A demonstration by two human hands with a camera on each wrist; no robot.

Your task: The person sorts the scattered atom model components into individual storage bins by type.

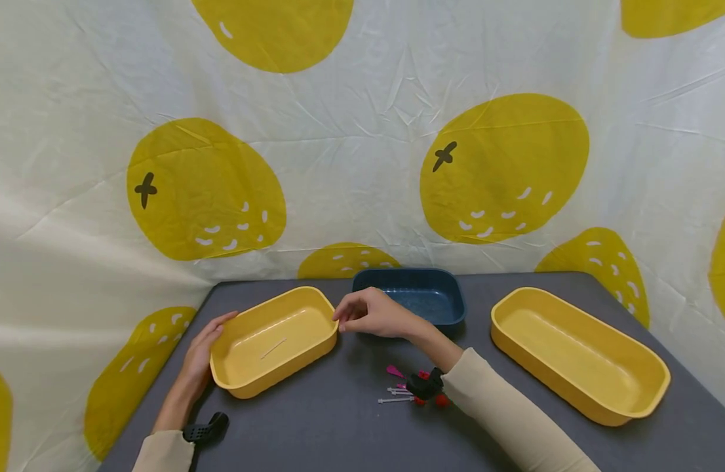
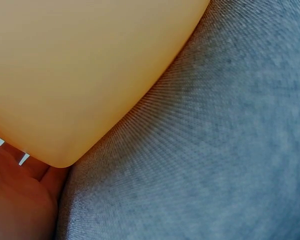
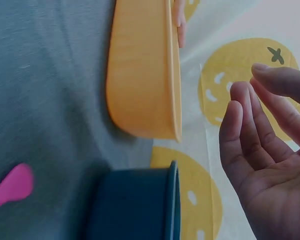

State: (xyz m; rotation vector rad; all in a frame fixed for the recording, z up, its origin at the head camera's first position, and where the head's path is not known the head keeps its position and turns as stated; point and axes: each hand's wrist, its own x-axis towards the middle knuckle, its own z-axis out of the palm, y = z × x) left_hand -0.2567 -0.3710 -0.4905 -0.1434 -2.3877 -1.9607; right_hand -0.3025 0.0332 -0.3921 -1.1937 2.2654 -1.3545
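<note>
My left hand (image 1: 198, 357) rests along the left end of a yellow tray (image 1: 244, 387), fingers fairly straight against its outer wall. In the left wrist view, part of that hand (image 2: 20, 200) shows beside the tray's wall (image 2: 80, 85). Inside the tray lies a thin pale stick (image 1: 273, 349). My right hand (image 1: 377, 313) hovers by the tray's right corner, in front of a dark blue tray (image 1: 459, 308). Its fingers are loosely bent, the thumb close to the forefinger, with nothing visible between them in the right wrist view (image 3: 270, 145).
A second yellow tray (image 1: 581, 357) stands at the right. Under my right forearm lie a pink piece (image 1: 394, 371), several pale grey sticks (image 1: 396, 400) and red pieces (image 1: 442, 400), partly hidden by the wrist camera. A lemon-patterned cloth (image 1: 362, 183) hangs behind the grey table (image 1: 315, 432).
</note>
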